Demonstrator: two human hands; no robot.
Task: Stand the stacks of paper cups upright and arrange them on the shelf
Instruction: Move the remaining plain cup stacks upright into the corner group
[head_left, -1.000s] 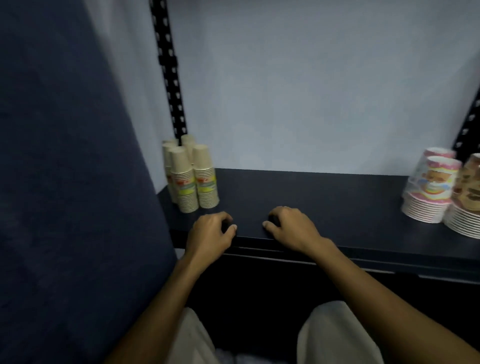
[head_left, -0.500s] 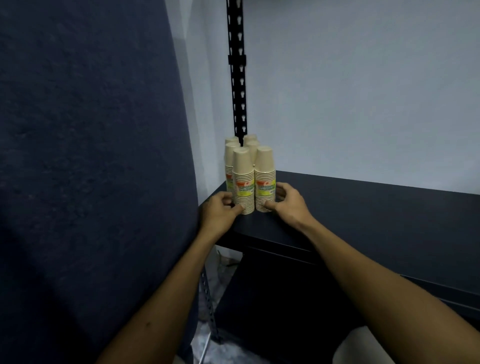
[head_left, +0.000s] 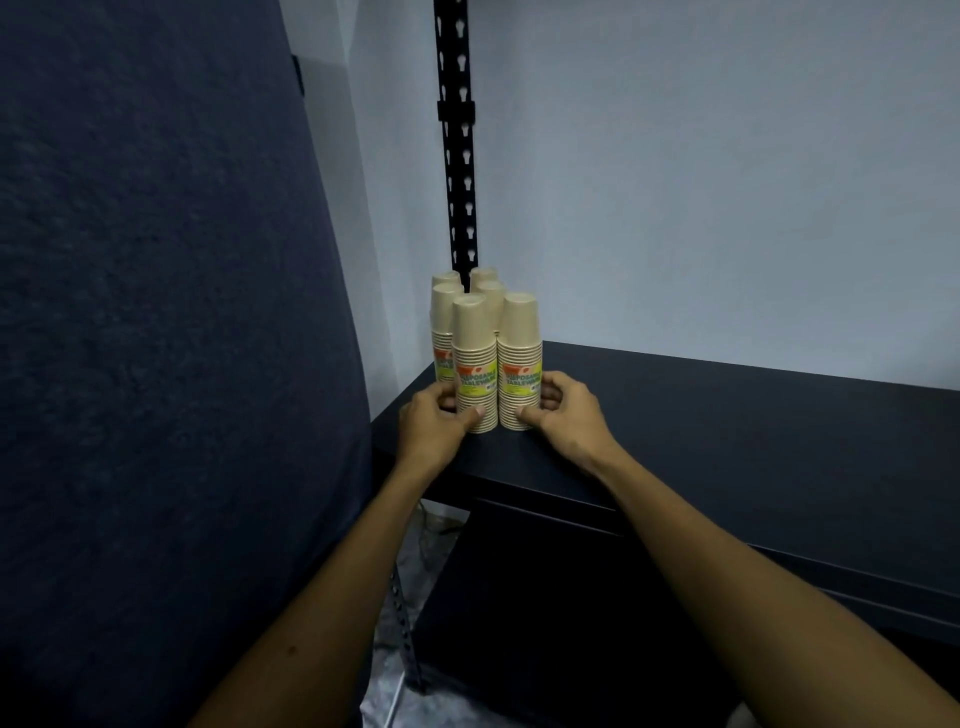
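Several stacks of beige paper cups (head_left: 485, 312) stand upright in a tight cluster at the left end of a black shelf (head_left: 727, 415). The front two stacks carry yellow-green labels. My left hand (head_left: 434, 421) wraps the base of the front left stack (head_left: 472, 358), thumb on its front. My right hand (head_left: 563, 410) wraps the base of the front right stack (head_left: 519, 353), fingers behind it and thumb in front. The rear stacks are partly hidden behind the front two.
A dark blue fabric panel (head_left: 156, 338) fills the left side close to the cups. A black slotted upright (head_left: 460, 156) rises behind the cluster against the pale wall. The shelf surface stretches to the right of the cups.
The view swung left and closer to the cups. Both hands left the shelf's front edge and came to grip the bases of the two front stacks.
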